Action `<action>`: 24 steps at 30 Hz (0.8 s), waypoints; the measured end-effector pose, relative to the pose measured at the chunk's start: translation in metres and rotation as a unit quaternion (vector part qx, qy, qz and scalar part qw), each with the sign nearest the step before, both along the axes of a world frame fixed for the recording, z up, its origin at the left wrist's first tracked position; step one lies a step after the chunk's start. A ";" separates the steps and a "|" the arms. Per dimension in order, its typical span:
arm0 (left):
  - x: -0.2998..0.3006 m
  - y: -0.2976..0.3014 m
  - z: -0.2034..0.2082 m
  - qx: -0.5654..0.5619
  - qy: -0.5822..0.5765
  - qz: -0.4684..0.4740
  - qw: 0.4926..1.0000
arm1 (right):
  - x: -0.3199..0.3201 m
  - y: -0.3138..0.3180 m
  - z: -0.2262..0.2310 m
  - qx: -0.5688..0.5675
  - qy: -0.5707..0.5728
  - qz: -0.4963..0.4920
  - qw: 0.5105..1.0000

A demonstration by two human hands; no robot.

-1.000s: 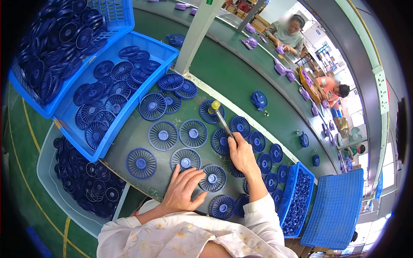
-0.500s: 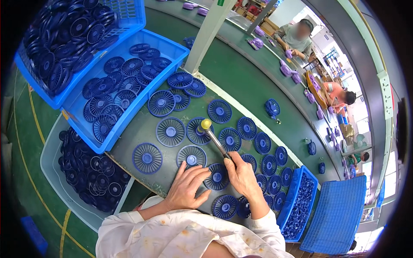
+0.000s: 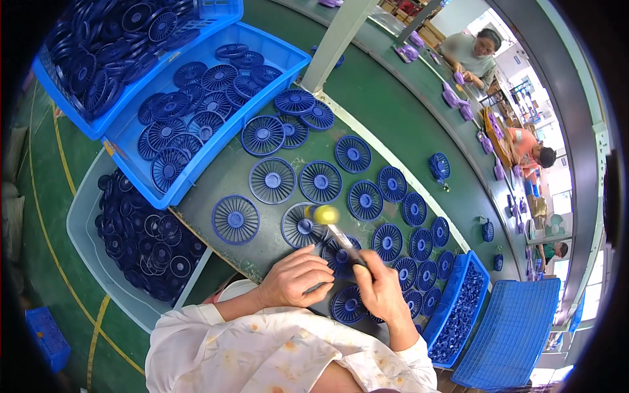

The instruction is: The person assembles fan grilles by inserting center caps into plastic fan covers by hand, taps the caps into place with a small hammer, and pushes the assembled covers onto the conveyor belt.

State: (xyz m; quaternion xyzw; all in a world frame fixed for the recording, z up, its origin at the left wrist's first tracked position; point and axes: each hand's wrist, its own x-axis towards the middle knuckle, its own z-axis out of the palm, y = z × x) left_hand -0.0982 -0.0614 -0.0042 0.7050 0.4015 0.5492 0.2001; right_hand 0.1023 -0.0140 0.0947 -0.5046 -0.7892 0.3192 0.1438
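My right hand (image 3: 381, 288) is wrapped round the black grip of a small hammer (image 3: 341, 237) with a metal shaft. Its blurred yellow head hovers over the upper right of a round dark-blue slotted grille (image 3: 295, 230) on the green table. Just below that grille, my left hand (image 3: 296, 278) is closed with its fingers curled together; whatever they hold, if anything, is hidden. Another grille (image 3: 339, 255) lies partly under the hammer's shaft. Several more grilles, such as one at the left (image 3: 236, 219) and one farther back (image 3: 321, 182), lie flat in loose rows.
Blue crates (image 3: 244, 128) of grilles stand at the left, above a grey tub (image 3: 88, 252) of round parts. A blue bin (image 3: 481, 288) of small blue pieces and a blue basket (image 3: 511, 327) are at the right. Beyond a post (image 3: 337, 46), people work along a green conveyor (image 3: 393, 124).
The hammer head has moved from a farther grille to the nearer one. My left hand has drawn back from that grille, its fingers curling in. The view has shifted slightly.
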 end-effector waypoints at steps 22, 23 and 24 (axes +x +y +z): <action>-0.003 -0.006 -0.004 0.022 -0.036 -0.048 0.998 | -0.073 0.033 0.003 0.022 0.035 0.014 0.999; -0.004 -0.006 -0.004 0.016 -0.048 -0.053 0.997 | -0.078 0.040 -0.009 0.031 0.032 0.016 0.999; -0.004 -0.004 -0.003 0.018 -0.058 -0.055 0.997 | -0.079 0.047 -0.017 0.033 -0.098 0.020 0.994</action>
